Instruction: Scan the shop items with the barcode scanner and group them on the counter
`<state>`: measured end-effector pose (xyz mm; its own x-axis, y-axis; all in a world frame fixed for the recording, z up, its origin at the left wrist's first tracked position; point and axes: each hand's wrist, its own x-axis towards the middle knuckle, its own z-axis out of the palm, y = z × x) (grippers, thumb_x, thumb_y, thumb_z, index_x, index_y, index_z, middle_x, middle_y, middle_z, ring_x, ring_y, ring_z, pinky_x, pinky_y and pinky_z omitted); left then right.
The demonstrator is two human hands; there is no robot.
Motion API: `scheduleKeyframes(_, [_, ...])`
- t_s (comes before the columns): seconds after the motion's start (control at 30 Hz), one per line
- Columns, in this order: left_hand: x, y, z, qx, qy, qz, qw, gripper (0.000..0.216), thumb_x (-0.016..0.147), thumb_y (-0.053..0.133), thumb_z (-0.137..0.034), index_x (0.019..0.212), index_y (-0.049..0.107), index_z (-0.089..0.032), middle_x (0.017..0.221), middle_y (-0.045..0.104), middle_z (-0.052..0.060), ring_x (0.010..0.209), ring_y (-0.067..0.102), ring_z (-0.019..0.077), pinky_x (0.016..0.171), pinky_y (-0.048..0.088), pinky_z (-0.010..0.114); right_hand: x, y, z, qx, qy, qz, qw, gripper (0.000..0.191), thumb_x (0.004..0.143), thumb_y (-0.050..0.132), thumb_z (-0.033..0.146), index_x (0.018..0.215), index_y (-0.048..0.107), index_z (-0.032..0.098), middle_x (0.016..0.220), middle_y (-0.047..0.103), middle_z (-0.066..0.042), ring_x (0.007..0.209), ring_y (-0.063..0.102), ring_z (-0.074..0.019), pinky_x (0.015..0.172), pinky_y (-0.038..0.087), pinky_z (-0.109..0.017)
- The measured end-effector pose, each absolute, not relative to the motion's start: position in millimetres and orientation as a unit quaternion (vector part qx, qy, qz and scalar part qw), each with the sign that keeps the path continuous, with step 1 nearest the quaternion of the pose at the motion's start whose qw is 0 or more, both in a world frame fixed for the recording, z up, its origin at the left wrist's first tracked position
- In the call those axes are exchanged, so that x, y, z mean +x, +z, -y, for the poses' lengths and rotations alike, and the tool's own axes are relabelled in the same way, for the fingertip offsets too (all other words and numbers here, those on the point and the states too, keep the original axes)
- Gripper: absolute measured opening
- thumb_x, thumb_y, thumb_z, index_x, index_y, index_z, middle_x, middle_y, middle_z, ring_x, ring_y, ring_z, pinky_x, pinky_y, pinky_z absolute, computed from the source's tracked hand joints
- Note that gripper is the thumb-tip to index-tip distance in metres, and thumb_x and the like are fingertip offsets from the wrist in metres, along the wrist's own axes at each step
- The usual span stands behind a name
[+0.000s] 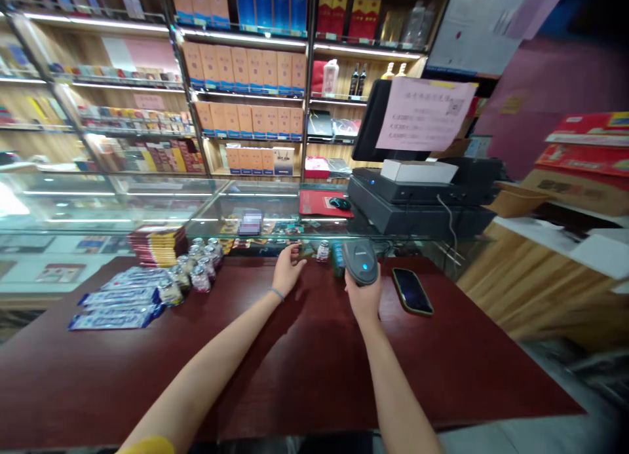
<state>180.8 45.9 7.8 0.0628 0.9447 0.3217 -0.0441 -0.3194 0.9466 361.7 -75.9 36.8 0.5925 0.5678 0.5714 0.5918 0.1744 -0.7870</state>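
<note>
My right hand is wrapped round the handle of a dark grey barcode scanner with a blue light on its top. My left hand is at the far side of the dark red table. Its fingers reach forward with the thumb apart, and no object shows in it. Between the two hands stands a small jar with a light lid. A teal pack is partly hidden behind the scanner. To the right of my right hand lies a phone with a dark screen.
On the left are blue and white packets, several small jars and stacked red and yellow packs. Beyond the table is a glass counter with a mouse, a black cash register and a monitor.
</note>
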Motion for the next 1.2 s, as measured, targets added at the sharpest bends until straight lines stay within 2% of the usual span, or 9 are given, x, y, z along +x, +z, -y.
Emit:
scheduleKeyframes(0.23, [66,32,5,0.581,0.608,-0.431,0.326,0.037,0.078,0.076,-0.021,0.114,0.067,-0.022,0.107,0.065,0.009,0.101,0.063,0.0227,0.091,0.052,0.037,329,41,83,-0.623,-0.034,0.544,0.561,0.048,0.074,0.069,0.048,0.111,0.058,0.018,0.084,0.074,-0.012,0.075,0.073,-0.0301,0.061,0.054,-0.035])
scheduleKeyframes(0.47, [-18,27,28,0.510,0.668,-0.495,0.222,0.034,0.084,0.071,-0.028,0.117,0.064,-0.024,0.109,0.064,0.007,0.104,0.062,0.0218,0.092,0.051,0.034,294,31,84,-0.587,-0.010,0.633,0.504,0.044,0.075,0.066,0.047,0.109,0.056,0.021,0.079,0.075,-0.009,0.075,0.075,-0.0314,0.060,0.054,-0.034])
scheduleKeyframes(0.57, [-35,16,30,0.497,0.685,-0.503,0.175,0.040,0.084,0.071,-0.027,0.122,0.062,-0.023,0.121,0.062,0.010,0.115,0.060,0.0243,0.099,0.049,0.037,281,27,89,-0.579,0.003,0.661,0.477,0.042,0.075,0.066,0.044,0.110,0.055,0.022,0.079,0.075,-0.007,0.073,0.075,-0.0308,0.061,0.055,-0.034])
scheduleKeyframes(0.67, [-42,8,29,0.511,0.677,-0.512,0.136,0.042,0.082,0.072,-0.023,0.123,0.063,-0.023,0.128,0.060,0.011,0.127,0.053,0.0276,0.112,0.040,0.043,271,24,94,-0.574,-0.003,0.685,0.448,0.041,0.073,0.066,0.041,0.109,0.055,0.024,0.078,0.076,-0.006,0.069,0.075,-0.0299,0.059,0.054,-0.033])
scheduleKeyframes(0.8, [-46,4,24,0.555,0.641,-0.515,0.123,0.052,0.079,0.071,-0.014,0.130,0.060,-0.023,0.139,0.054,0.012,0.139,0.043,0.0293,0.122,0.027,0.047,262,21,98,-0.576,-0.027,0.696,0.428,0.042,0.071,0.066,0.042,0.109,0.057,0.025,0.072,0.075,-0.004,0.061,0.073,-0.0291,0.053,0.051,-0.031])
scheduleKeyframes(0.97, [-45,-2,18,0.575,0.617,-0.515,0.156,0.069,0.071,0.074,-0.006,0.136,0.055,-0.022,0.146,0.047,0.014,0.145,0.035,0.0331,0.124,0.022,0.050,257,20,98,-0.572,-0.039,0.711,0.406,0.039,0.072,0.065,0.042,0.107,0.059,0.025,0.066,0.073,-0.003,0.057,0.072,-0.0289,0.050,0.048,-0.031])
scheduleKeyframes(1.2, [-43,-10,16,0.595,0.588,-0.526,0.153,0.051,0.074,0.072,-0.007,0.122,0.060,-0.019,0.130,0.053,0.016,0.135,0.043,0.0334,0.120,0.028,0.052,255,19,99,-0.532,-0.056,0.760,0.370,0.037,0.074,0.063,0.037,0.107,0.060,0.022,0.067,0.073,-0.006,0.056,0.071,-0.0272,0.051,0.049,-0.030])
